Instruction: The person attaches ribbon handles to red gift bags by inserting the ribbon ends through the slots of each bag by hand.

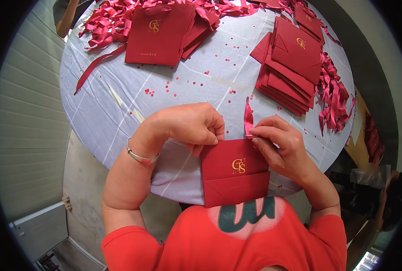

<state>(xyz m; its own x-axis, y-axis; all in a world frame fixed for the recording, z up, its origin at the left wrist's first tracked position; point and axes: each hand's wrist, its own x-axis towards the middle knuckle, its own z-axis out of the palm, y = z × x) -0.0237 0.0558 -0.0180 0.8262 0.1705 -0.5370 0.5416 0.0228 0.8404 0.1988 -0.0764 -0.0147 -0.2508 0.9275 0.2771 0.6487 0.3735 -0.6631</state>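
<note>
A flat red paper gift bag [224, 156] with a gold emblem lies at the near table edge, against my shirt, its bottom part folded up. My left hand [195, 125] is closed at its upper left corner, fingers curled in; the fingertips are partly hidden. My right hand [283, 143] is at the upper right, with thumb and forefinger pinching a short pink-red ribbon [249, 118] that stands up above the bag's top edge. A thin, shiny bit shows at the ribbon's lower end, too small to make out.
A stack of flat red bags [288, 74] lies at the right, beside a heap of ribbons [333, 97]. Upright bags [159, 38] and a larger ribbon pile [106, 27] sit at the far left. Small red paper dots [168, 86] dot the pale tablecloth [106, 113]. Another person's arm [68, 18] shows at far left.
</note>
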